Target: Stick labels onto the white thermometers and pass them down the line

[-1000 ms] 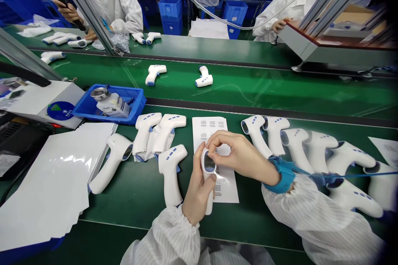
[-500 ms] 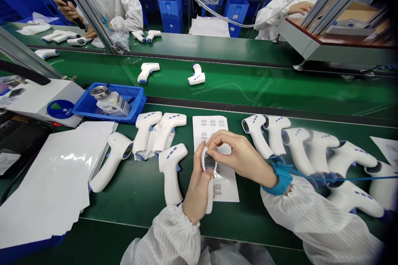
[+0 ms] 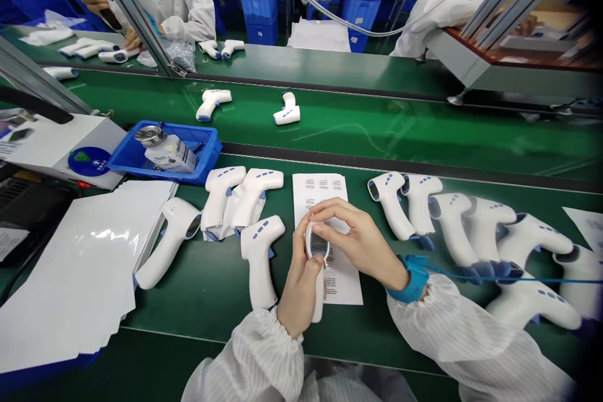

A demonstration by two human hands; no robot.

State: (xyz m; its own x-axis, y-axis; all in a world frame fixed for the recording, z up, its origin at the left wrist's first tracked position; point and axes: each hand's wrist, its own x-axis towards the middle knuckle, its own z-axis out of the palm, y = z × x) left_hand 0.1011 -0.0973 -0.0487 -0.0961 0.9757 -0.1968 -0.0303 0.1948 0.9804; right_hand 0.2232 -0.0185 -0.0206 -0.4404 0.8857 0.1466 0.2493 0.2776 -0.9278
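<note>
My left hand (image 3: pixel 299 282) is wrapped round the handle of a white infrared thermometer (image 3: pixel 316 251), display end up, over a printed label sheet (image 3: pixel 325 201). My right hand (image 3: pixel 351 235) arches over its display, thumb and fingertips pinched at the screen's edge on something thin that I cannot make out. A blue wrist strap (image 3: pixel 409 276) with a cord sits on my right wrist. Three thermometers (image 3: pixel 257 251) lie to the left of my hands, and a row of several more (image 3: pixel 452 220) lies to the right.
A stack of white sheets (image 3: pixel 75 264) lies at the left, with another thermometer (image 3: pixel 164 242) at its edge. A blue tray (image 3: pixel 207 147) holds a bottle. Two thermometers (image 3: pixel 285 110) ride the green belt beyond. People in white coats work across the line.
My right fingers have shifted slightly over the thermometer's display. The two thermometers on the far belt have drifted to the left.
</note>
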